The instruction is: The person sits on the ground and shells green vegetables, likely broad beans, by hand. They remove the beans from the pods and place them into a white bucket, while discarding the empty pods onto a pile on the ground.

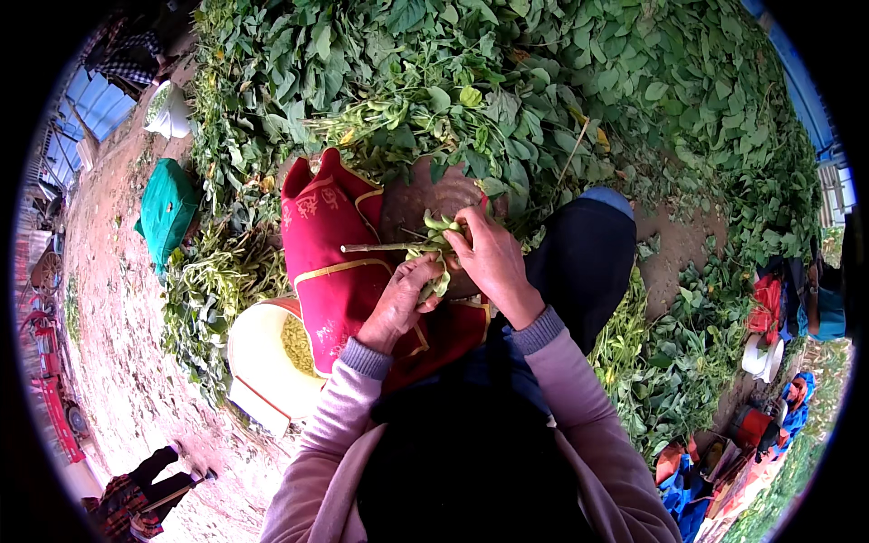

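Note:
A cut bean stalk (pixel 377 248) bearing plump green pods (pixel 438 224) is held above my lap, its bare end pointing left. My right hand (pixel 494 261) grips the stalk among the pods with thumb and fingers. Just below the stalk, my left hand (pixel 407 296) has its fingers closed around more green pods (pixel 438 285). A red apron (pixel 339 271) with yellow trim covers my left knee under the hands. To the left of it, a white bucket (pixel 261 349) contains many picked pods (pixel 297 347); the apron overlaps part of its mouth.
Leafy bean plants (pixel 489 81) are heaped in front and along the right. Stripped stems (pixel 231 265) lie near a green sack (pixel 168 207). Another white bucket (pixel 168 112) stands far left. A person (pixel 146 499) is on the ground at lower left; bags (pixel 686 489) lie at lower right.

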A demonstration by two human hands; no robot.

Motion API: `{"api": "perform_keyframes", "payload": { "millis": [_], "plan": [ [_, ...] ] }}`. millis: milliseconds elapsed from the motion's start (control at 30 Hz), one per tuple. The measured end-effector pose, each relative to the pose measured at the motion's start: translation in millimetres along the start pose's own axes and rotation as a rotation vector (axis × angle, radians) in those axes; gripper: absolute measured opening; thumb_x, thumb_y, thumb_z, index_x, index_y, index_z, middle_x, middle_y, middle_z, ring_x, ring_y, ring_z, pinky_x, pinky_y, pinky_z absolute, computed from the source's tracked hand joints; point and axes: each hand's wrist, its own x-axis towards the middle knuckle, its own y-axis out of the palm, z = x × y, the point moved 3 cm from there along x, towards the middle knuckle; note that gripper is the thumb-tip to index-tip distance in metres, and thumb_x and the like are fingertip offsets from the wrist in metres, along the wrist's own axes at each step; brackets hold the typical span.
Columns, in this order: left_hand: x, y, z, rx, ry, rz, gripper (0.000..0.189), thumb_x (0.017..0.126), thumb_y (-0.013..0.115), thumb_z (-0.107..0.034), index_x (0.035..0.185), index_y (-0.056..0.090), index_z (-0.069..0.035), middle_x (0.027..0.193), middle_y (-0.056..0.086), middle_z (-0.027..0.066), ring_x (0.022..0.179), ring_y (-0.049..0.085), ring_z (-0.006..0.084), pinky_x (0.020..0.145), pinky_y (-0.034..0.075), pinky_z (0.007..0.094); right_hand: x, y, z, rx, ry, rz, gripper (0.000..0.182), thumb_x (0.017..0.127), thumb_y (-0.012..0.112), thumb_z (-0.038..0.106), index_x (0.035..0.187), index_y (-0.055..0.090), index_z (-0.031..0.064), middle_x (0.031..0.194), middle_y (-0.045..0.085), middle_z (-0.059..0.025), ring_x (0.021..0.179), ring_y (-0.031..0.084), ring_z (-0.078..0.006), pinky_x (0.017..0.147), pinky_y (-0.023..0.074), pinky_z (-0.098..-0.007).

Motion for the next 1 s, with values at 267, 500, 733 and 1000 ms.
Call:
{"api": "perform_keyframes", "payload": {
  "millis": [267,500,733,1000],
  "plan": [
    [-27.9,-4.2,-63.0,-0.305,0.232,0.212,0.034,0.074,0.044,-0.005,0.107,0.049,0.001,0.071,0.047,0.0069,0.045,0.041,0.0096,0.034,0.032,0.0181,19.1,-8.7,7.3,1.306,0.562,0.186,0.011,0.088,0.054,0.019,0.087,0.045,0.011,0.068,0.049,0.0014,0.044,0.026,0.0021,0.037,0.0191,-0.0145],
    [6.2,-3.2,-19.5,-0.087,0.22,-0.054,0.03,0.091,0.047,-0.023,0.109,0.053,0.0,0.079,0.054,0.0021,0.048,0.041,0.0052,0.037,0.026,0.0166,4.9,30.1,4.5,0.898,0.262,0.052,0.009,0.089,0.051,0.013,0.09,0.047,0.0062,0.072,0.051,0.0002,0.057,0.045,-0.0045,0.051,0.0377,-0.0191],
    [20.8,-21.3,6.8,-0.272,0.167,-0.126,0.013,0.087,0.055,-0.02,0.083,0.057,-0.007,0.067,0.051,-0.003,0.049,0.039,0.0036,0.04,0.027,0.0159,-27.4,36.7,5.5,0.222,-0.063,0.249,0.014,0.084,0.051,0.013,0.092,0.042,0.0038,0.068,0.058,-0.0158,0.063,0.059,-0.0322,0.054,0.0443,-0.0412],
    [21.1,-23.1,12.5,-0.088,0.247,-0.219,0.012,0.086,0.057,-0.018,0.081,0.059,-0.008,0.063,0.049,-0.0055,0.046,0.034,0.002,0.04,0.025,0.0167,-38.7,52.0,-8.0,0.34,0.225,0.402,0.013,0.083,0.046,0.01,0.091,0.041,0.0021,0.066,0.054,-0.0224,0.065,0.054,-0.0402,0.055,0.0419,-0.0482]
  ]
}}
